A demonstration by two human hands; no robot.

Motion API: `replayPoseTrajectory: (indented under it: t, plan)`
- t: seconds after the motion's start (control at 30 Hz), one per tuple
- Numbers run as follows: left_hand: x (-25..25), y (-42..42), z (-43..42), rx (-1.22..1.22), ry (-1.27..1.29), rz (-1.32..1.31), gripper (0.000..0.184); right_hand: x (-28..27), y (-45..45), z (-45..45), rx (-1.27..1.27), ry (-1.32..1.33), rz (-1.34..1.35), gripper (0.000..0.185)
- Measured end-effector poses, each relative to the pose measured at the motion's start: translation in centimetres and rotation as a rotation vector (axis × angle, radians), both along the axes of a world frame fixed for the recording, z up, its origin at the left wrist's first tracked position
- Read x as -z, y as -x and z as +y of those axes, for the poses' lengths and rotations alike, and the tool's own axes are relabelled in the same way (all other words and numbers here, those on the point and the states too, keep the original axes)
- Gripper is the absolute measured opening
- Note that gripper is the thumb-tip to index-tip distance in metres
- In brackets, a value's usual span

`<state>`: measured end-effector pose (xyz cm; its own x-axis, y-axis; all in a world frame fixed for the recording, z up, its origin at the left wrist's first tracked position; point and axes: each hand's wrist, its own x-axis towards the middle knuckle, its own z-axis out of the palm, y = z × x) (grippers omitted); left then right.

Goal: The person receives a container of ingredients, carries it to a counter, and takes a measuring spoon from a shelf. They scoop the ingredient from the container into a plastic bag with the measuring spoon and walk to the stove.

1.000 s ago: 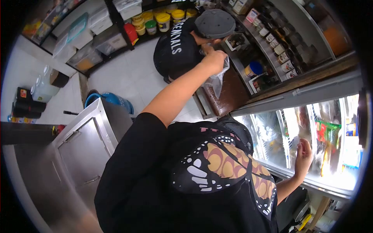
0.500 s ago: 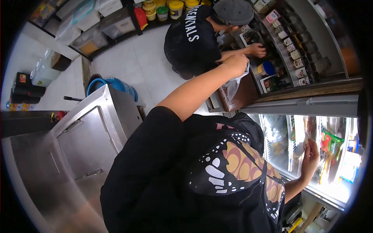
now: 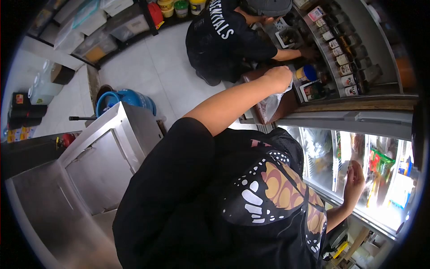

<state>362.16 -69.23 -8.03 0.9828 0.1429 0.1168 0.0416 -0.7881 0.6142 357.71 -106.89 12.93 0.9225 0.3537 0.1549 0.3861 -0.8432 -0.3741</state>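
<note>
My left hand [image 3: 278, 79] is stretched out past the black sleeve, its fingers closed on the top of a clear plastic bag [image 3: 270, 106]. The bag hangs over a brown stool-like surface [image 3: 285, 107], and its contents are unclear. On the right, my right hand [image 3: 354, 178] is raised before the lit glass-fronted fridge [image 3: 317, 167], fingers curled together; what they hold, if anything, is too small to tell. Beyond my left hand a co-worker in a black shirt [image 3: 215, 40] and grey cap [image 3: 268, 6] crouches with an arm in the shelf.
Shelves hold rows of jars [image 3: 342, 60] and a blue-lidded tub [image 3: 306, 73]. A steel cabinet [image 3: 96, 166] stands at left, with a blue gas cylinder [image 3: 134, 101] behind it. Plastic bins [image 3: 99, 47] and yellow tubs [image 3: 165, 6] line the back.
The co-worker's arm has moved from beside my left hand into the shelf. The view has shifted; my left hand still grips the bag and my right hand remains by the fridge.
</note>
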Motion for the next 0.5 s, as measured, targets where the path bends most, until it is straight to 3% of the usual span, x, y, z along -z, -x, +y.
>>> replayPoseTrajectory:
  t: [0.27, 0.37, 0.5]
  plan:
    - [0.1, 0.2, -0.3, 0.101, 0.0, -0.027, 0.028, -0.7, 1.0, 2.9, 0.009, 0.041, 0.008, 0.023]
    - [-0.1, 0.2, -0.3, 0.16, -0.026, -0.129, 0.017, -0.9, 1.7, 4.2, 0.043, 0.074, 0.045, 0.023]
    - [-1.4, 0.5, -0.5, 0.209, 0.017, -0.086, 0.032, -0.6, 2.8, 4.2, 0.086, 0.139, 0.033, 0.024]
